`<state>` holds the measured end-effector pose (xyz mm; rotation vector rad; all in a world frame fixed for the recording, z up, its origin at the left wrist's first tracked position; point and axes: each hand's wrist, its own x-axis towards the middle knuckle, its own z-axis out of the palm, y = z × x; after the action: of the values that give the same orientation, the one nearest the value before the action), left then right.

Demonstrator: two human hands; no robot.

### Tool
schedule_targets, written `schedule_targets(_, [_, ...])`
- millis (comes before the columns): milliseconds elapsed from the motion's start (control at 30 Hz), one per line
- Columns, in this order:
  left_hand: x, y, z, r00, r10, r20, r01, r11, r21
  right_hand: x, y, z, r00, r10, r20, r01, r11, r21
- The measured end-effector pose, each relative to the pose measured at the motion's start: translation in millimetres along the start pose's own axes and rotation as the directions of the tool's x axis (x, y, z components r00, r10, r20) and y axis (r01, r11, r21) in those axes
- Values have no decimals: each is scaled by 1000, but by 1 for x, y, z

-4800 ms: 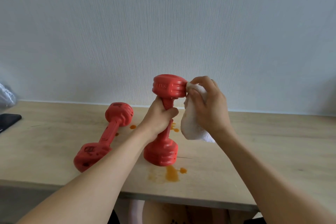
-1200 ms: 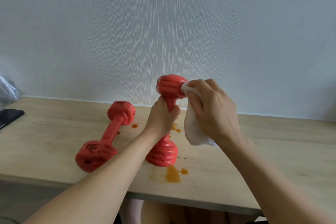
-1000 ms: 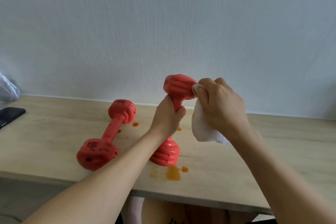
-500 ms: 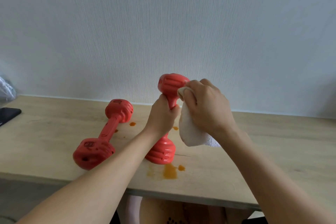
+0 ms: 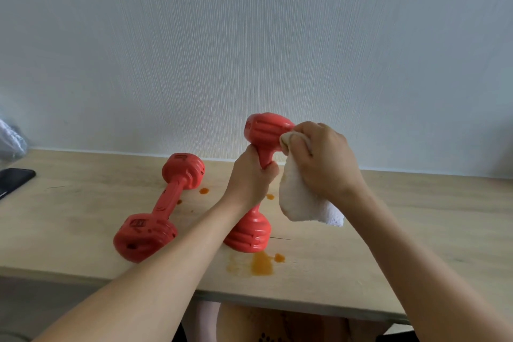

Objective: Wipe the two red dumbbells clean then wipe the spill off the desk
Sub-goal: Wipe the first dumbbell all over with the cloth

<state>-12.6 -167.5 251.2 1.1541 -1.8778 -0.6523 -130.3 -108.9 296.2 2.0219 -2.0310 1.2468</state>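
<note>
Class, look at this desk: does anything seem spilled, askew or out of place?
Yes. Orange liquid has pooled at the desk's near edge, with smaller drops further back beside the lying dumbbell. The held dumbbell stands tilted on one end.

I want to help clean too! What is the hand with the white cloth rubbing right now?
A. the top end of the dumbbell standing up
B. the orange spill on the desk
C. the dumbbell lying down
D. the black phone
A: the right hand presses the white cloth against the top end of the upright dumbbell, which the left hand grips by its handle.
</note>
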Motion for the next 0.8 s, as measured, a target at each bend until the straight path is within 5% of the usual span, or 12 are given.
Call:
schedule_targets(400, [-6,-3,-9,988,49,149,-17,979,-205,4,25,9,979,204,19,-204,964,172])
schedule_targets(633, [-3,-16,-21,965,-66,252,162,909,-384,0,19,14,981,193,11,-188,937,294])
schedule_targets(800, [-4,-15,-22,964,-175,201,253,837,-486,0,15,14,988,156,-19,-140,928,346])
